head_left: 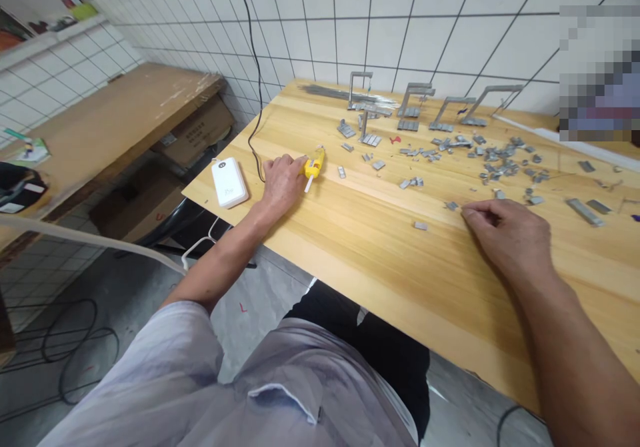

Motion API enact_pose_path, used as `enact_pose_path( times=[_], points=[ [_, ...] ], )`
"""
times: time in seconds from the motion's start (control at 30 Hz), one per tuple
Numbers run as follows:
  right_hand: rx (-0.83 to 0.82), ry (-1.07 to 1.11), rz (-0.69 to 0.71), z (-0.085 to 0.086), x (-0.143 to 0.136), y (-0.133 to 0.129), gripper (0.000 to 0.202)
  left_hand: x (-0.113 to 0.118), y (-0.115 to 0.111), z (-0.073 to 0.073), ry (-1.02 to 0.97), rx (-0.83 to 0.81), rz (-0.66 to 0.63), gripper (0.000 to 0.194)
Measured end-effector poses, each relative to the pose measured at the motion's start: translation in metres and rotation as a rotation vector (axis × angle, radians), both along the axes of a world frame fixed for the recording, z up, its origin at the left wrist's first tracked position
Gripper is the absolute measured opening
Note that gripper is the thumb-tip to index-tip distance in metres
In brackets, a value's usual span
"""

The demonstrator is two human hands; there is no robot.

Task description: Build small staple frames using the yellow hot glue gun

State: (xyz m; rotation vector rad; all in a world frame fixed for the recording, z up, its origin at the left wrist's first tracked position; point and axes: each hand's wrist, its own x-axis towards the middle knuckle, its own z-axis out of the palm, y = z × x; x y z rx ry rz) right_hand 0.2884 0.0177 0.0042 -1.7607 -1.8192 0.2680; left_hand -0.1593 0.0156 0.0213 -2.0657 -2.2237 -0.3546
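My left hand point(284, 183) is closed around the handle of a yellow hot glue gun point(314, 165), low over the left part of the table. A white glue stick point(309, 184) pokes out of its near end. My right hand point(515, 233) rests at the table on the right, thumb and forefinger pressed together; whether anything small is between them is hidden. Just left of those fingertips lies a small grey piece point(451, 205). Another small grey piece point(421, 225) sits alone farther left, and a pale one point(341, 172) lies beside the glue gun.
Several bent grey stands point(415, 107) rise along the back of the wooden table point(350, 233). Loose grey pieces point(500, 167) are scattered before them. Thin rods point(345, 93) lie at the back left. A white power bank point(229, 182) and a black cord point(255, 60) are at the left.
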Motion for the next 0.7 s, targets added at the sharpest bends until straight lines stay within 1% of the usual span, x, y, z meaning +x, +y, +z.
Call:
enact_pose_path(
  times=[0.17, 0.27, 0.43, 0.6, 0.7],
  points=[
    [0.006, 0.009, 0.012, 0.001, 0.000, 0.000, 0.032, -0.004, -0.004, 0.000, -0.017, 0.004, -0.006, 0.045],
    [0.002, 0.007, 0.006, 0.000, -0.001, -0.001, 0.033, -0.009, -0.001, 0.001, -0.028, 0.018, 0.011, 0.042],
    [0.009, 0.006, 0.014, -0.002, 0.001, 0.000, 0.032, -0.012, 0.003, 0.002, -0.071, 0.017, -0.024, 0.037],
    [-0.012, 0.005, 0.007, 0.001, 0.000, 0.000, 0.033, -0.012, -0.001, 0.011, -0.088, -0.027, -0.017, 0.032],
    [-0.020, 0.008, -0.006, 0.002, -0.003, -0.001, 0.034, -0.013, 0.001, 0.016, -0.095, -0.023, -0.016, 0.029]
  ],
)
